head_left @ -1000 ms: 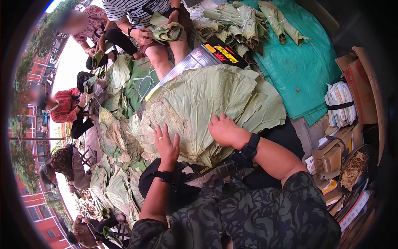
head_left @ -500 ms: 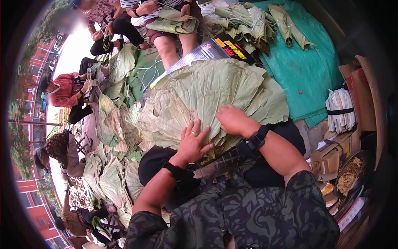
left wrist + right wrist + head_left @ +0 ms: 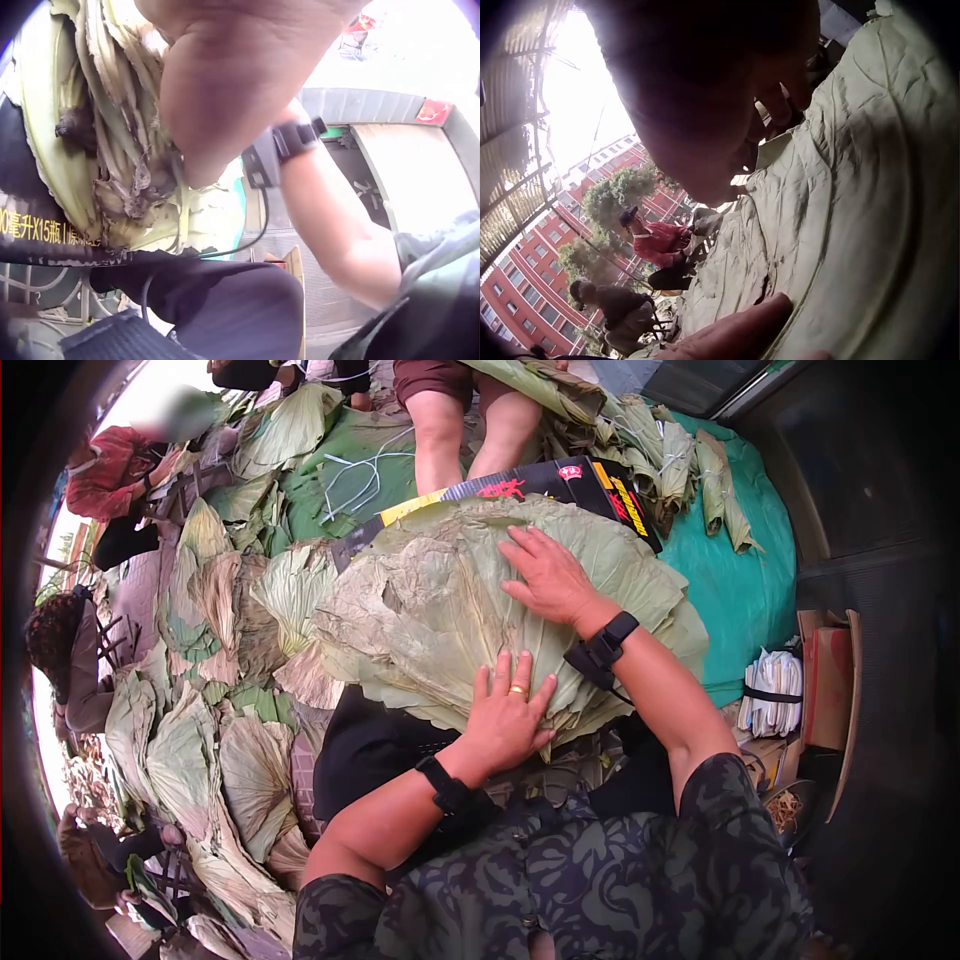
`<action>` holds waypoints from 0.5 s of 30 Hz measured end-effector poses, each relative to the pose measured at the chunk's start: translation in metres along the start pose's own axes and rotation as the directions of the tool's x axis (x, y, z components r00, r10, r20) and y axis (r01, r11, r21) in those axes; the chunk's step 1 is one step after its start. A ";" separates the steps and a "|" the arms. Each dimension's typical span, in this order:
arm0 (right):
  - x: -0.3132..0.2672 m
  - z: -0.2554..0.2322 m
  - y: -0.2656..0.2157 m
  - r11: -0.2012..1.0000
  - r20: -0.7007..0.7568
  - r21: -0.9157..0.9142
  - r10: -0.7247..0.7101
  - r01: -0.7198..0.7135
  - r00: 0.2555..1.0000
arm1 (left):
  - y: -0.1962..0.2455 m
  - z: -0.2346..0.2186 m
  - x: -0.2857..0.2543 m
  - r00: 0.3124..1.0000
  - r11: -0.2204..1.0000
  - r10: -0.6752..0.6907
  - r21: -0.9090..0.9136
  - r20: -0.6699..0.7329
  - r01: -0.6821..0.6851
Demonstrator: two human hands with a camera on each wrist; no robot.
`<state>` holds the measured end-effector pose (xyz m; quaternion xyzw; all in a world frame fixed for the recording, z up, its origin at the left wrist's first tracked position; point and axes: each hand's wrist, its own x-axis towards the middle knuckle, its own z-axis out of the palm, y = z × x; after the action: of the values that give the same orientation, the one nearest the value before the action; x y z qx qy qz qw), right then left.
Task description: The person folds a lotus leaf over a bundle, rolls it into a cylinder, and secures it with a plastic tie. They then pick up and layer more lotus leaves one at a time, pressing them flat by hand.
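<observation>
A fan-shaped stack of large dried pale-green leaves point(image 3: 410, 610) lies across the person's lap, on a printed black cardboard point(image 3: 550, 475). My left hand point(image 3: 505, 705) rests with spread fingers on the near part of the top leaf, by the gathered stem end. Farther out, the right hand point(image 3: 550, 580) lies on the same leaf with its fingers extended. The left wrist view shows bunched leaf stalks point(image 3: 112, 112) beside the left hand point(image 3: 232, 90). In the right wrist view, left-hand fingers point(image 3: 739, 326) touch the veined leaf surface below the dark right hand point(image 3: 705, 97).
More loose leaves point(image 3: 185, 750) cover the ground at left. Rolled leaf bundles point(image 3: 720, 490) lie on a teal tarp point(image 3: 745, 610). A strapped paper stack point(image 3: 772, 695) stands by cardboard boxes point(image 3: 830, 685) at right. A seated person's bare legs point(image 3: 440, 435) are opposite.
The left hand has moved right onto the near part of the leaf. The right hand has slid outward and its fingers have straightened. The head view has shifted, with the surroundings now farther left.
</observation>
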<state>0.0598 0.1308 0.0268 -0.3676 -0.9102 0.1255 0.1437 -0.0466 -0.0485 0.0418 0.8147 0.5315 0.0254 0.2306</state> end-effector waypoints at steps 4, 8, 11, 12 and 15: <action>0.038 0.020 0.005 0.970 0.151 -0.177 0.196 -0.168 0.969 | -0.002 -0.003 -0.001 1.000 0.999 0.017 -0.040 -0.014 -0.017; 0.041 0.029 0.023 0.975 0.181 -0.151 0.187 -0.161 0.965 | -0.002 -0.003 -0.001 1.000 0.997 0.016 -0.069 -0.007 -0.016; 0.026 0.011 0.017 0.994 0.095 -0.049 0.103 -0.098 0.990 | -0.004 0.001 -0.001 0.999 0.991 0.013 -0.136 -0.039 -0.018; 0.013 0.006 0.008 0.995 0.045 -0.032 0.101 -0.099 0.994 | -0.005 0.000 -0.002 0.999 0.988 0.024 -0.154 -0.048 -0.031; -0.047 -0.004 -0.021 0.992 -0.079 -0.019 0.127 -0.129 0.989 | -0.006 -0.005 -0.007 0.997 0.984 0.046 -0.171 -0.056 -0.055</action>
<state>0.0808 0.0833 0.0297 -0.4314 -0.8800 0.1091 0.1663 -0.0567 -0.0507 0.0455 0.8040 0.5123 0.0984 0.2855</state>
